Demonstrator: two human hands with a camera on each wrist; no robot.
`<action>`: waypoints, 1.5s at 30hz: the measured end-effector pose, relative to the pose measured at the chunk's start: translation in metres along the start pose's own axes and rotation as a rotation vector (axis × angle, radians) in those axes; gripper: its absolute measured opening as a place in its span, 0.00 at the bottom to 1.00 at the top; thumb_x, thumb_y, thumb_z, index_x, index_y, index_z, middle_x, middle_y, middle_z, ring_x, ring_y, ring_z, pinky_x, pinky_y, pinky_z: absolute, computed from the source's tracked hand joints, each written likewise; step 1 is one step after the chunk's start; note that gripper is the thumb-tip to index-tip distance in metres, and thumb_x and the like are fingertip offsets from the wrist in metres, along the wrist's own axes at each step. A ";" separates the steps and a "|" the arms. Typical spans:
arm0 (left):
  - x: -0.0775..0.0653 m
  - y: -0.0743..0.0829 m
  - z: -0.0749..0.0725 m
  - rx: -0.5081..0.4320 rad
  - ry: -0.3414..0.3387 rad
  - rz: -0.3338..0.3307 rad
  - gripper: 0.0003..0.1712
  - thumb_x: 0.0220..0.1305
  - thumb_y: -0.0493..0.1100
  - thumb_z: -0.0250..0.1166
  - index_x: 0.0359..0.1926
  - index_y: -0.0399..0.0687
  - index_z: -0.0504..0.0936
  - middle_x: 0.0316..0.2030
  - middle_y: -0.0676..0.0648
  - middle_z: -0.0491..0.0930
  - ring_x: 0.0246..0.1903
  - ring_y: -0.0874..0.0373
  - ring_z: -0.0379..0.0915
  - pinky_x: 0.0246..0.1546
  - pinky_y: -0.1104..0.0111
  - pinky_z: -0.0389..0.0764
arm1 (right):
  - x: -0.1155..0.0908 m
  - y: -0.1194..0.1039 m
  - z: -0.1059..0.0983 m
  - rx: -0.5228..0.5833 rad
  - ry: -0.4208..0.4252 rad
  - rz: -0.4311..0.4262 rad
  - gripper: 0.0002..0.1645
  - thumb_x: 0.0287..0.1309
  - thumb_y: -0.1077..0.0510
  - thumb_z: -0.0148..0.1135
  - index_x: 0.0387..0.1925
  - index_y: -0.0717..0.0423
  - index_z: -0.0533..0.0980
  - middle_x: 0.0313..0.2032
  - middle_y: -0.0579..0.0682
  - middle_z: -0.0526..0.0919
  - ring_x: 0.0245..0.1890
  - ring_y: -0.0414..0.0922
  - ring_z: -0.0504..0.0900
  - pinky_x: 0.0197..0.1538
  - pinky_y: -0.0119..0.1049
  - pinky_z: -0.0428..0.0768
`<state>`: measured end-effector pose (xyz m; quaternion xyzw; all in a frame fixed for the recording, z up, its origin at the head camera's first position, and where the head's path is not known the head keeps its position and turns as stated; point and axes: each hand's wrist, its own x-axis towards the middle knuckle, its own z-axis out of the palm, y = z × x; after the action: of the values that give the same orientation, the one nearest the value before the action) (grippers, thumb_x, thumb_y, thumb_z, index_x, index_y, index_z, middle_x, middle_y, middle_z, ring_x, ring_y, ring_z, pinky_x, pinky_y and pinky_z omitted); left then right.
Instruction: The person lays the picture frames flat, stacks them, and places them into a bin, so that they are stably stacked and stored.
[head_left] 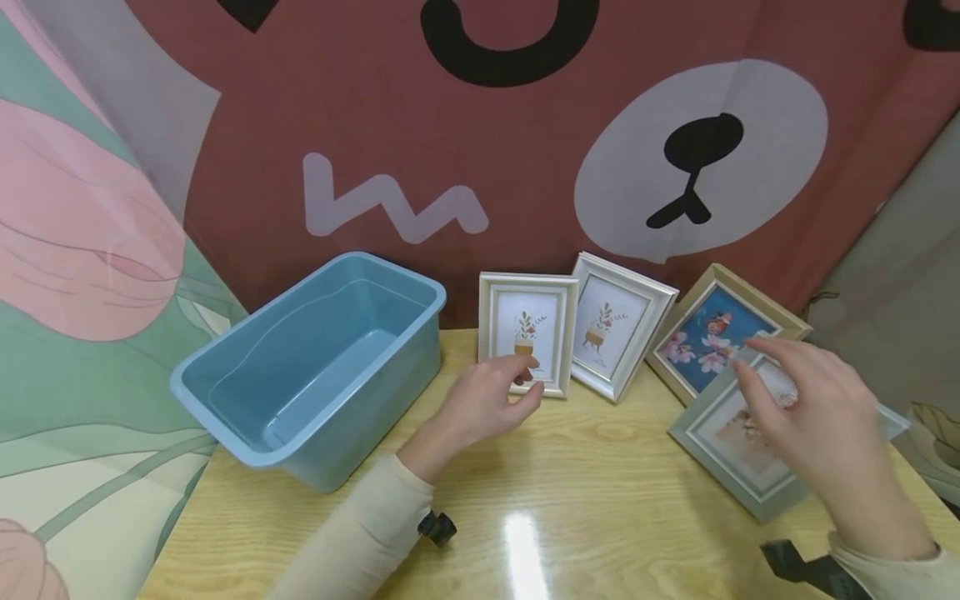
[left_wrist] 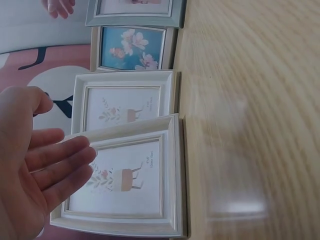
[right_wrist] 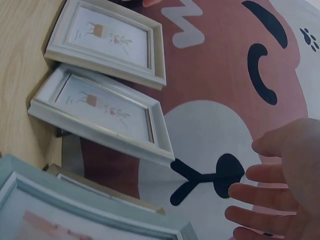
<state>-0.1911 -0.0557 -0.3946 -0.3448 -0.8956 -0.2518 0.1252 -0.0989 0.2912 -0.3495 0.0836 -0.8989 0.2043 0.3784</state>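
My left hand (head_left: pixel 483 398), fingers loosely bent and holding nothing, is in front of a white picture frame (head_left: pixel 561 333) with a plant print; touching or apart, I cannot tell. A second white frame (head_left: pixel 622 312) with a similar print leans just right of it. On the right, my right hand (head_left: pixel 825 408) hovers near the grey-green frame (head_left: pixel 738 471) and covers part of its picture. In the right wrist view that hand (right_wrist: pixel 280 185) has its fingers spread and grips nothing. A tan-edged frame (head_left: pixel 750 287) with a blue flower picture stands behind the grey-green one, partly overlapped.
A blue plastic bin (head_left: pixel 382 375) sits at the left of the wooden table (head_left: pixel 585 500), with no contents visible. Behind everything hangs a reddish cloth (head_left: pixel 360 100) with a cartoon face. A grey curtain (head_left: pixel 915 292) hangs at the right edge.
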 end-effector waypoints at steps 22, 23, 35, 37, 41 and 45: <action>0.003 0.004 0.018 -0.118 -0.106 -0.001 0.21 0.75 0.48 0.65 0.62 0.43 0.85 0.53 0.46 0.91 0.51 0.54 0.88 0.55 0.60 0.88 | -0.014 0.030 -0.029 -0.149 0.014 0.186 0.25 0.78 0.52 0.58 0.58 0.72 0.80 0.56 0.79 0.81 0.57 0.78 0.76 0.67 0.76 0.69; 0.003 0.004 0.019 -0.119 -0.111 -0.003 0.21 0.75 0.48 0.65 0.62 0.43 0.85 0.53 0.46 0.91 0.51 0.55 0.88 0.56 0.60 0.88 | -0.015 0.032 -0.029 -0.141 0.025 0.187 0.26 0.78 0.52 0.58 0.58 0.73 0.80 0.56 0.80 0.81 0.56 0.79 0.76 0.67 0.76 0.68; 0.007 0.008 0.031 -0.113 -0.142 0.017 0.22 0.77 0.49 0.63 0.64 0.45 0.84 0.54 0.49 0.90 0.56 0.55 0.85 0.62 0.63 0.85 | -0.026 0.050 -0.030 -0.072 0.092 0.266 0.30 0.79 0.49 0.57 0.61 0.76 0.78 0.58 0.83 0.78 0.62 0.81 0.73 0.83 0.57 0.63; 0.008 0.010 0.033 -0.121 -0.151 0.019 0.22 0.77 0.49 0.63 0.65 0.45 0.83 0.54 0.49 0.89 0.56 0.56 0.85 0.62 0.64 0.85 | -0.027 0.051 -0.030 -0.078 0.084 0.284 0.28 0.78 0.53 0.58 0.61 0.77 0.77 0.58 0.83 0.78 0.59 0.71 0.79 0.81 0.40 0.65; 0.010 0.011 0.037 -0.139 -0.153 0.034 0.21 0.76 0.48 0.64 0.64 0.45 0.84 0.53 0.49 0.89 0.54 0.57 0.85 0.61 0.67 0.84 | -0.030 0.055 -0.032 -0.072 0.056 0.337 0.25 0.74 0.61 0.61 0.61 0.79 0.76 0.58 0.81 0.78 0.50 0.30 0.75 0.61 0.12 0.53; 0.013 0.014 0.040 -0.153 -0.152 0.046 0.19 0.76 0.46 0.65 0.62 0.46 0.85 0.52 0.49 0.89 0.54 0.57 0.86 0.61 0.67 0.84 | -0.034 0.062 -0.034 -0.042 0.038 0.386 0.24 0.71 0.65 0.62 0.62 0.79 0.76 0.53 0.74 0.80 0.47 0.08 0.51 0.54 0.07 0.51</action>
<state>-0.1931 -0.0187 -0.4181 -0.3919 -0.8725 -0.2895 0.0357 -0.0720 0.3618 -0.3709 -0.1021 -0.8950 0.2558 0.3508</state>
